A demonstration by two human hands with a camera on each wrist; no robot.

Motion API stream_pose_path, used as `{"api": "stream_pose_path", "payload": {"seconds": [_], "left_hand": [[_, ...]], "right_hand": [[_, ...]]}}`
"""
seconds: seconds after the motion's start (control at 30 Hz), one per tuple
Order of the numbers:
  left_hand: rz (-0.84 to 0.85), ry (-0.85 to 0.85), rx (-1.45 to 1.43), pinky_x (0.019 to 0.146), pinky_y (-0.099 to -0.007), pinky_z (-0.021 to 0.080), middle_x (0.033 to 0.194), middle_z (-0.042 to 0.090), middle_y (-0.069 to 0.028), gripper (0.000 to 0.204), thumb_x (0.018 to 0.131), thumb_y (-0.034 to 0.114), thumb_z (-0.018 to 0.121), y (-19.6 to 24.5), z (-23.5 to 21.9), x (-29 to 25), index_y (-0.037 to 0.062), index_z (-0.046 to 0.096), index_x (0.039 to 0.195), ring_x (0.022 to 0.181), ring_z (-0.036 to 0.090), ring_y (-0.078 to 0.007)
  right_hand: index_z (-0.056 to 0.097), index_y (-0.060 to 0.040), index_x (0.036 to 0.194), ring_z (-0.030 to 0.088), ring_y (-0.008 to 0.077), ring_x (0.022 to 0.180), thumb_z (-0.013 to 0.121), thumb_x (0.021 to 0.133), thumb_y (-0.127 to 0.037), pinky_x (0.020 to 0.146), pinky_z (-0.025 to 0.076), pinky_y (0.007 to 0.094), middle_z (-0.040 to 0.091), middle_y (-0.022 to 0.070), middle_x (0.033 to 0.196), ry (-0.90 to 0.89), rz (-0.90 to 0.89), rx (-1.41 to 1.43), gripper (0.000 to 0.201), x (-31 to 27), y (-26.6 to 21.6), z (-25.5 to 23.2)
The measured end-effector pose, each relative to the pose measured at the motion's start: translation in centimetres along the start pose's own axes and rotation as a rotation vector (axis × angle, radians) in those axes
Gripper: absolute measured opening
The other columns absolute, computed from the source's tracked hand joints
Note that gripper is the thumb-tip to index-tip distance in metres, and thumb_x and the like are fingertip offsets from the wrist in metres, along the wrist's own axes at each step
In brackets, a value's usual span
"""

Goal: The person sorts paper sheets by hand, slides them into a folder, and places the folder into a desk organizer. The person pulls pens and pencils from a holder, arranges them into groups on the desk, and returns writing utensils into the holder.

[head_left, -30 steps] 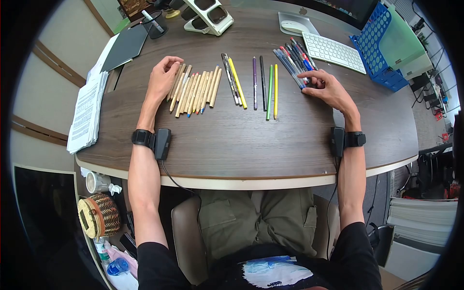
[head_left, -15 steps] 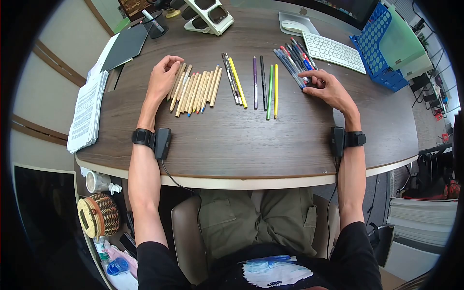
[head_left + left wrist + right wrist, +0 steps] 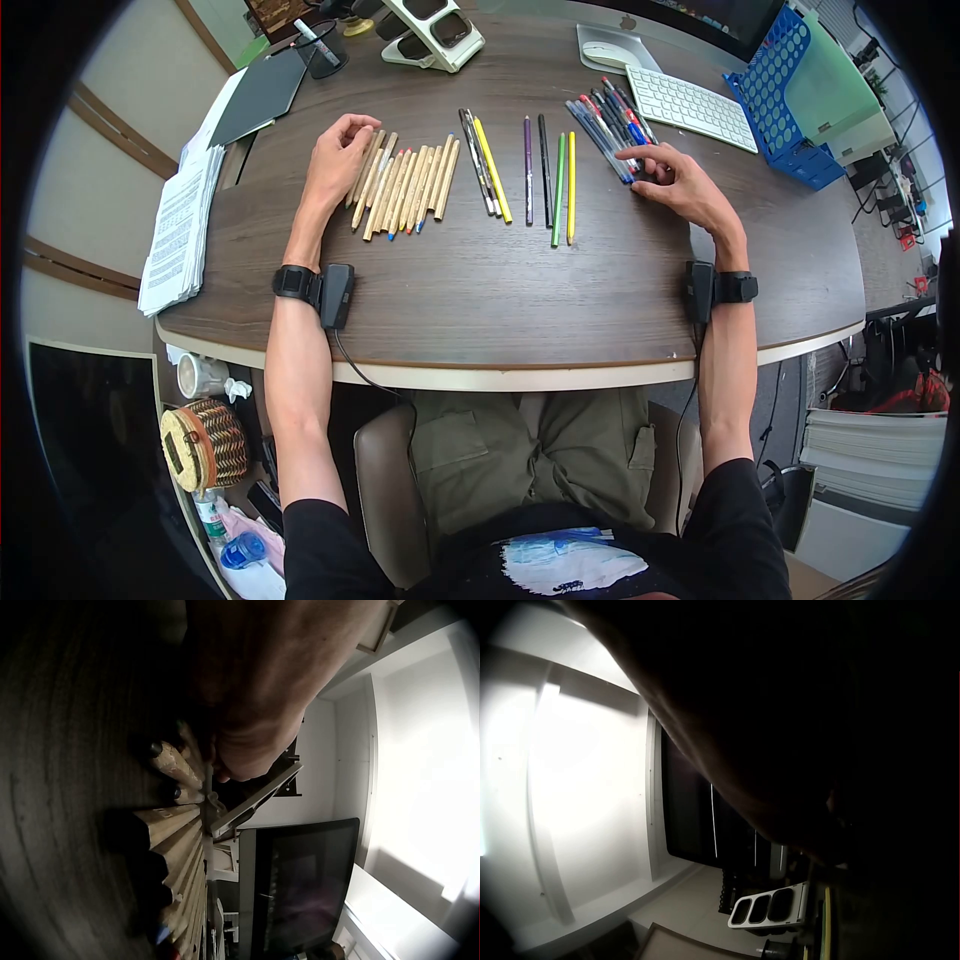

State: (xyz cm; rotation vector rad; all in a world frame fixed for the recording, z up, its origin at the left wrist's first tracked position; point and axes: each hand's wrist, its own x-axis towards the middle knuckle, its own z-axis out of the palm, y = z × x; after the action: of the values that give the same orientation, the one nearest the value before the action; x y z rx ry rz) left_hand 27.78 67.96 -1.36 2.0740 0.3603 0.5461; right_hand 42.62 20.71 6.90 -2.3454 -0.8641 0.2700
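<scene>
Head: my left hand [image 3: 338, 165] bends loosely beside bare-wood pencils [image 3: 405, 190]; my right hand [image 3: 680, 186], thumb and forefinger parted, gripping nothing, is nearer the pens [image 3: 604, 137], which slant away leftward. Left wrist: any hold unclear. Right wrist: fingers dark.

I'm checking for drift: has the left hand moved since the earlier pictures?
No; in the head view, the left hand keeps the same position against the paper stack.

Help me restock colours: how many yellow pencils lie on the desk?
2. One yellow pencil lies right of the dark pencils; the other yellow pencil, right of the green pencil. More could be hidden under the right hand.
</scene>
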Motion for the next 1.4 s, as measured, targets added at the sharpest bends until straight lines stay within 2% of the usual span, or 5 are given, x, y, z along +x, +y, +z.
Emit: {"api": "stream_pose_path", "payload": {"seconds": [0.07, 0.1, 0.17, 0.9, 1.4], "left_hand": [[-0.017, -0.016, 0.006, 0.090, -0.0279, 0.049, 0.101, 0.070, 0.0011, 0.023, 0.109, 0.022, 0.061, 0.21, -0.03, -0.05, 0.0054, 0.072, 0.121, 0.093, 0.060, -0.0084], [-0.013, -0.016, 0.003, 0.090, -0.0280, 0.049, 0.101, 0.070, 0.0010, 0.023, 0.109, 0.022, 0.061, 0.15, -0.02, -0.02, 0.0054, 0.072, 0.122, 0.093, 0.060, -0.0084], [-0.009, -0.017, 0.000, 0.090, -0.0281, 0.050, 0.101, 0.071, 0.0008, 0.023, 0.109, 0.022, 0.061, 0.02, -0.02, 0.01, 0.0055, 0.072, 0.122, 0.093, 0.060, -0.0085], [0.010, -0.013, 0.013, 0.090, -0.0283, 0.049, 0.100, 0.069, 0.0012, 0.023, 0.109, 0.022, 0.060, -0.01, -0.01, 0.01, 0.0051, 0.072, 0.121, 0.091, 0.058, -0.0087], [0.009, -0.013, 0.002, 0.089, -0.0278, 0.049, 0.099, 0.069, 0.0014, 0.023, 0.109, 0.022, 0.061, 0.12, -0.04, -0.10, 0.0050, 0.071, 0.121, 0.090, 0.058, -0.0080]], "right_hand": [[0.078, -0.0209, 0.131, 0.037, 0.0120, 0.079, 0.080, 0.091, -0.013, 0.073, 0.038, 0.0294, 0.038, -0.0061, 0.089, -0.013, 0.005, -0.019, 0.041, -0.05, -0.25, -0.06], [0.078, -0.0209, 0.131, 0.037, 0.0120, 0.079, 0.080, 0.091, -0.013, 0.073, 0.038, 0.0294, 0.038, -0.0061, 0.089, -0.013, 0.005, -0.019, 0.041, 0.00, -0.05, -0.03], [0.079, -0.0270, 0.130, 0.039, 0.0136, 0.078, 0.080, 0.089, -0.016, 0.073, 0.041, 0.0304, 0.041, -0.0050, 0.089, -0.011, -0.018, -0.032, 0.043, 0.15, 0.53, 0.04], [0.079, -0.0250, 0.131, 0.038, 0.0122, 0.078, 0.080, 0.091, -0.018, 0.071, 0.039, 0.0292, 0.039, -0.0058, 0.089, -0.011, -0.008, -0.035, 0.041, 0.16, 0.18, 0.11], [0.078, -0.0219, 0.132, 0.038, 0.0124, 0.077, 0.075, 0.088, -0.014, 0.072, 0.040, 0.0286, 0.040, -0.0055, 0.088, -0.007, -0.017, -0.004, 0.044, 0.12, 0.47, -0.01]]}}
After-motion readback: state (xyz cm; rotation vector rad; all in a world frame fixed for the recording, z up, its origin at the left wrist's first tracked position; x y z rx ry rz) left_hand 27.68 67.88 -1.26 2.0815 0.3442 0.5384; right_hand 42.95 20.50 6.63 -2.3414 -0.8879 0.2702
